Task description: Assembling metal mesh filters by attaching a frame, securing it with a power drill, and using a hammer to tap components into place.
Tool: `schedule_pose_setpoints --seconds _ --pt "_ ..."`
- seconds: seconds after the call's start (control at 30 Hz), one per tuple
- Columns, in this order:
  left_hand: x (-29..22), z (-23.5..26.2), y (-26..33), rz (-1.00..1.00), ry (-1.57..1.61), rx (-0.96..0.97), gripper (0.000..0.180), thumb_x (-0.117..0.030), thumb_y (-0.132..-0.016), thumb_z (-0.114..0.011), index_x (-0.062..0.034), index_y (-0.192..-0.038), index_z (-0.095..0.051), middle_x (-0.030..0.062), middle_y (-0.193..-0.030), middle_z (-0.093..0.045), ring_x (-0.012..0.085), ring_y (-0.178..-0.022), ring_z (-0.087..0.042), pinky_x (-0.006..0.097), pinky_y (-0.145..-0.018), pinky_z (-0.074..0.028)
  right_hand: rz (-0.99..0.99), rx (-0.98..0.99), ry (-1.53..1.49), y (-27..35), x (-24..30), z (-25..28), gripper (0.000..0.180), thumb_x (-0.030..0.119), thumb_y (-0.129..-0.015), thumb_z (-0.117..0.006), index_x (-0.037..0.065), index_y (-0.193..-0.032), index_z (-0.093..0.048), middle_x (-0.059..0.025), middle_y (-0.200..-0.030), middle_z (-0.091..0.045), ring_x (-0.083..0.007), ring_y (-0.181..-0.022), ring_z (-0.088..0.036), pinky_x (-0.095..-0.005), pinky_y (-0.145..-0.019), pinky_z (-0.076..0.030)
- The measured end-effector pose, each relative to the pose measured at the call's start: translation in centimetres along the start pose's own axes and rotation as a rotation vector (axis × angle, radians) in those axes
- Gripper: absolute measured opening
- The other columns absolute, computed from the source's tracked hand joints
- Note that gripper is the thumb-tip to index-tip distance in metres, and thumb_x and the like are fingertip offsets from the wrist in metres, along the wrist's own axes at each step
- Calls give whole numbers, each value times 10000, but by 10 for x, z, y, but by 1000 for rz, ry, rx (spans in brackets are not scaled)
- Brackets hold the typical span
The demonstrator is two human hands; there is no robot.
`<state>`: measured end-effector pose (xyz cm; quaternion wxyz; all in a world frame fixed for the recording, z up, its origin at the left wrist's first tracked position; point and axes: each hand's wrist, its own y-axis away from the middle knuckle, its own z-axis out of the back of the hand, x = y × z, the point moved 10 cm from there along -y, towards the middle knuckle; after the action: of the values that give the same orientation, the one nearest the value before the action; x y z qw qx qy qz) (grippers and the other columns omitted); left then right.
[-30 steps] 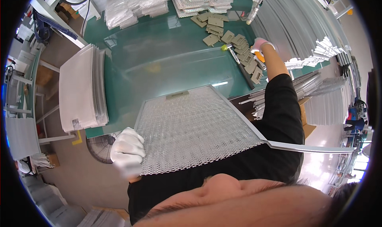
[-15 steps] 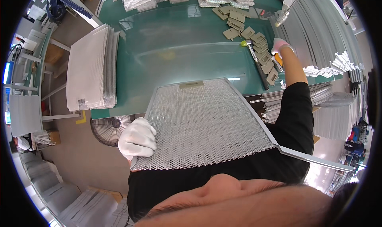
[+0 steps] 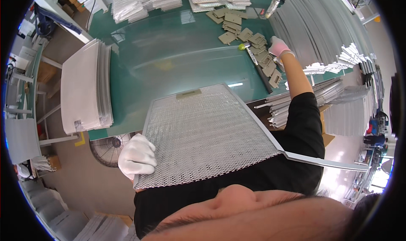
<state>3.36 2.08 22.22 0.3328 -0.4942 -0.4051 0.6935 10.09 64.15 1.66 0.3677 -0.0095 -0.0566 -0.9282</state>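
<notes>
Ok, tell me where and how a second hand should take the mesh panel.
Probably midway along the right rim, from the right: there the mesh panel has straight metal framing, while its near edge is jagged bare mesh. The left hand grips the opposite side.

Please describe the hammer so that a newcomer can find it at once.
Find the green table, then the small beige plates heaped toward its right. Along their left side lies the hammer: unlike the flat plates, it has a yellow-green tip and long dark handle.
</notes>
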Motion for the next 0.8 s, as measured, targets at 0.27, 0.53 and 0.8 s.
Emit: schedule_pose_setpoints --seconds 0.27,0.53,0.8 --pt "4 5 -4 63 -8 -21 381 -328 -838 -712 14 -695 -625 118 -647 -627 193 -465 -582 299 -445 -426 -31 213 237 1 -6 7 267 64 -792 -621 -10 -1030 -714 -275 -1114 -656 -403 -1054 -647 -447 -889 -534" --pt "8 3 34 142 -30 -157 293 -331 -668 -634 -40 -692 -655 94 -751 -662 257 -681 -612 408 -651 -497 -40 57 46 25 -16 1 376 149 -808 -611 -41 -1127 -670 -277 -1157 -644 -398 -1080 -633 -427 -928 -509" --pt "8 -9 4 233 -18 320 274 -317 -657 -639 -45 -685 -651 94 -741 -655 257 -665 -610 410 -649 -497 -8 97 -58 8 -48 11 387 128 -767 -666 5 -1134 -644 -211 -1151 -662 -377 -1110 -621 -420 -940 -494"
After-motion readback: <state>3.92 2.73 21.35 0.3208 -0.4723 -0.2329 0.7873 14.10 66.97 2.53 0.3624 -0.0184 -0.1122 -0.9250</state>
